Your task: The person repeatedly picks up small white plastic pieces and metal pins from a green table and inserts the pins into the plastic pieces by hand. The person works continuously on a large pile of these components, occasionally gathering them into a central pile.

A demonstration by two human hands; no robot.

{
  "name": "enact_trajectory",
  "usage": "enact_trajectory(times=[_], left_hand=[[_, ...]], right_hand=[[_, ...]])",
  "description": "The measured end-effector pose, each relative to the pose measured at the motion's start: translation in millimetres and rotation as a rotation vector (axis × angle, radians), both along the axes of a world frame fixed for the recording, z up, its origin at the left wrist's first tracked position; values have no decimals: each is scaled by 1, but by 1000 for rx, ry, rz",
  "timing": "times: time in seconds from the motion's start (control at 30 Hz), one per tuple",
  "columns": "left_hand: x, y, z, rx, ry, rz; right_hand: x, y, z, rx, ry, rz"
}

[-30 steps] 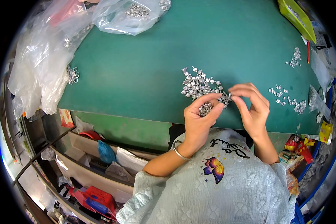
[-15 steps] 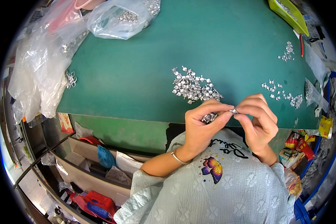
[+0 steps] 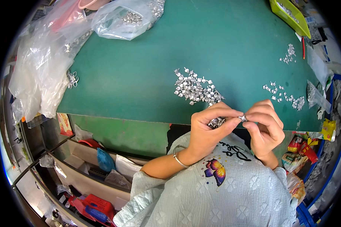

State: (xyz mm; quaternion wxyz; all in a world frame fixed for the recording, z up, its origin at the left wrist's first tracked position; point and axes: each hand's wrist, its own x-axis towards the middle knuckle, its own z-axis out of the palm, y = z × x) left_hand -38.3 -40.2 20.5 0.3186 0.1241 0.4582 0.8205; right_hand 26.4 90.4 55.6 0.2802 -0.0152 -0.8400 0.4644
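Note:
My left hand (image 3: 205, 130) cups several small silver metal parts (image 3: 216, 122) in its palm, thumb and forefinger pinched toward the right. My right hand (image 3: 264, 126) pinches one small silver part (image 3: 242, 118) at its fingertips, touching the left hand's fingertips. Both hands hover at the near edge of the green table (image 3: 140, 75). Just beyond them lies a pile of the same silver parts (image 3: 195, 89).
Smaller scatters of silver parts (image 3: 284, 96) lie at the right, and another (image 3: 289, 53) farther back. Clear plastic bags (image 3: 42, 72) crowd the left edge; one bag (image 3: 123, 19) holds more parts. A yellow-green tray (image 3: 289, 13) sits far right. Shelves with clutter lie below the table.
Both hands have drawn back from the pile toward my body, to the table's near edge. The fingertips now meet around a single part.

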Motion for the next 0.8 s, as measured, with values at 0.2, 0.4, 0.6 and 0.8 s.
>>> enact_trajectory(times=[0.2, 0.4, 0.6, 0.8], left_hand=[[-1, -1, 1, 41, 48, -8], [-1, -2, 1, 67, 88, 2], [-2, -4, 2, 64, 126, 9], [-4, -5, 7, 67, 190, 0]], right_hand=[[1, -1, 2, 16, 10, 14], [1, -3, 2, 9, 32, 20], [3, -5, 2, 14, 50, 22], [4, -8, 4, -79, 64, 26]])
